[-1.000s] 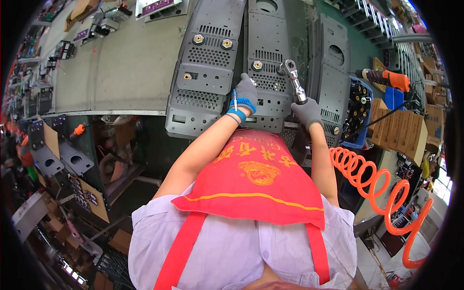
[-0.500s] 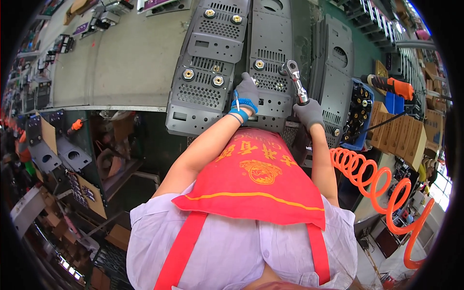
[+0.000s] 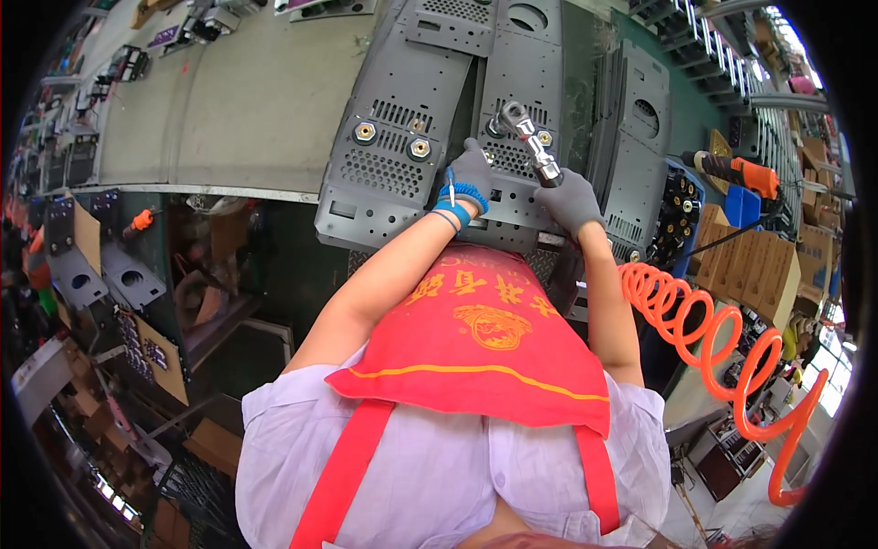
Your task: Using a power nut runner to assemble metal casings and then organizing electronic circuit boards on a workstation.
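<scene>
My right hand (image 3: 571, 200), in a grey glove, is closed round a chrome-headed ratchet wrench (image 3: 540, 157). The wrench head lies over a fitting on the right-hand dark grey perforated plate (image 3: 514, 199), and covers most of it. A brass-centred hex fitting (image 3: 545, 138) shows just beside the tool. My left hand (image 3: 472, 171), gloved with a blue coiled band at the wrist, rests on the same plate near its left edge. One finger stretches forward; the others are partly hidden. On the left plate (image 3: 393, 101) sit two more fittings, the nearer to my hand being a hex fitting (image 3: 419, 148).
An upper perforated plate (image 3: 445, 35) overlaps the plates' far end. Further plates (image 3: 642, 114) stand stacked at right. Beyond them are a blue bin (image 3: 697, 188) of fittings, an orange-black power tool (image 3: 745, 174) and cardboard boxes (image 3: 764, 265). An orange coiled hose (image 3: 700, 329) hangs by my right forearm.
The wrench and my right hand have moved left, bringing its head over a fitting. The upper plate has slid farther away and to the right. My left hand has barely moved.
</scene>
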Demonstrator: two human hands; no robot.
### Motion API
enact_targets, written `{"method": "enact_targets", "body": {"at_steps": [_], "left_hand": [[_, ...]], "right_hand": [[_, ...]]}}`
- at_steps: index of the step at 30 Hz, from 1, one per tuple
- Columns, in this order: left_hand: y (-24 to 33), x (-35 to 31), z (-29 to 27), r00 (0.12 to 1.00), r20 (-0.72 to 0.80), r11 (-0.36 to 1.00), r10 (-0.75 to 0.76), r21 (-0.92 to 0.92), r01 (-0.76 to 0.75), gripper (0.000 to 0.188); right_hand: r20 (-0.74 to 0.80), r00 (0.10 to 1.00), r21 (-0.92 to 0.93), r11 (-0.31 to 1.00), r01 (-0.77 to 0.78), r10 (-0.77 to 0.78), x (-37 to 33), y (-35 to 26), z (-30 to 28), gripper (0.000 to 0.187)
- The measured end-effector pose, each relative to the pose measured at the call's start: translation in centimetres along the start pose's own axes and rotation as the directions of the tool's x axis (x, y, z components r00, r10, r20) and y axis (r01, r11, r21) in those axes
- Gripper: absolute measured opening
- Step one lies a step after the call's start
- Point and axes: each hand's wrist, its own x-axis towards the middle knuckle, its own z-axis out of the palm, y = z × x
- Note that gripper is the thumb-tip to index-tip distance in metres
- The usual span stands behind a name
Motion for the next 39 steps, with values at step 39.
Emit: {"method": "enact_targets", "body": {"at_steps": [39], "left_hand": [[2.5,-5.9,-10.6,0.991,-0.051,0.985,0.128,-0.108,-0.132,0.021]], "right_hand": [[0.112,0.977,0.500,0.860,0.101,-0.180,-3.3,1.1,-4.1,0.023]]}}
